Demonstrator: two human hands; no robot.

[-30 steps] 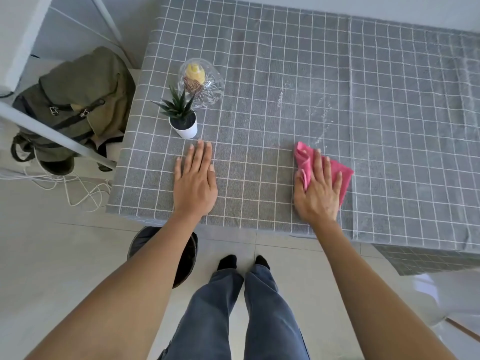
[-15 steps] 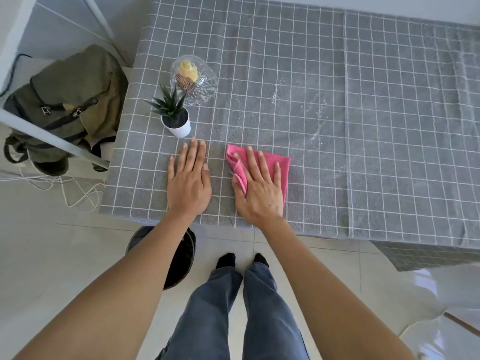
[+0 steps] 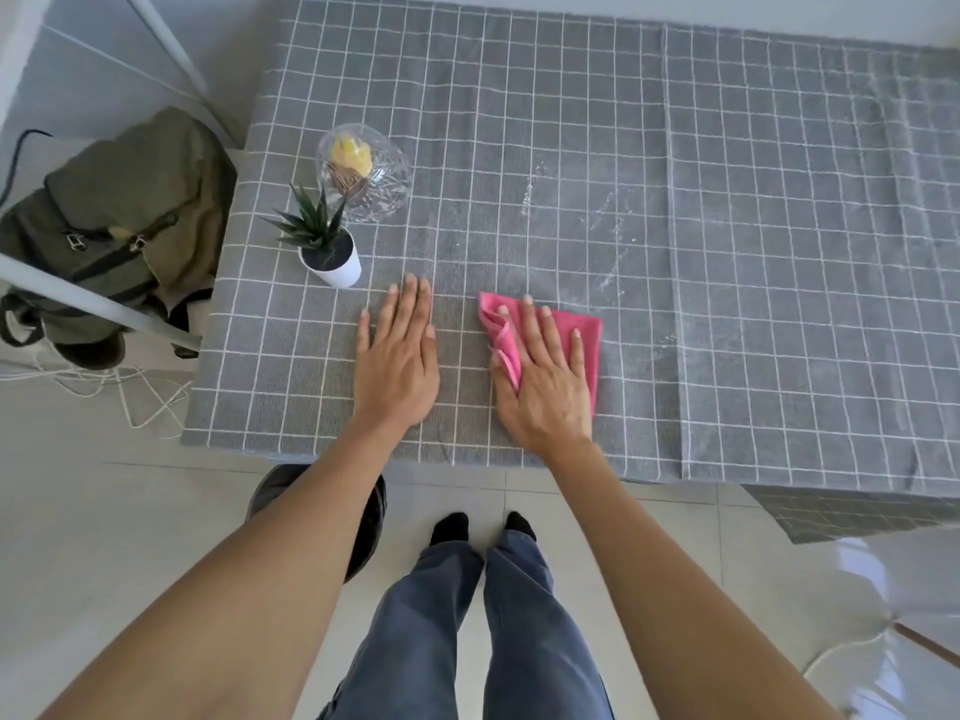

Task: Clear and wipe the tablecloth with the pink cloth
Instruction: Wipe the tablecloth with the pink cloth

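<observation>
I have my right hand (image 3: 543, 379) pressed flat, fingers straight, on the one pink microfibre cloth (image 3: 582, 332), which lies on the near strip of the grey tablecloth with the white grid (image 3: 727, 210), just right of my left hand (image 3: 397, 363). That left hand rests palm down and relaxed on the bare fabric, holding nothing. The pink cloth looks soft, light and limp; its left edge is bunched up beside my thumb, so I judge it slides best under a broad, flat palm rather than a pinch, with the pressure kept over its middle so it does not roll. The tablecloth itself is thin and could drag or ruck, which the left hand can pin. I count two things left on it, both at the far left: one small white pot with a spiky green plant (image 3: 332, 254) and one clear cut-glass bowl holding something yellow (image 3: 363, 171). Pale powdery streaks (image 3: 605, 220) lie beyond the cloth, unwiped.
</observation>
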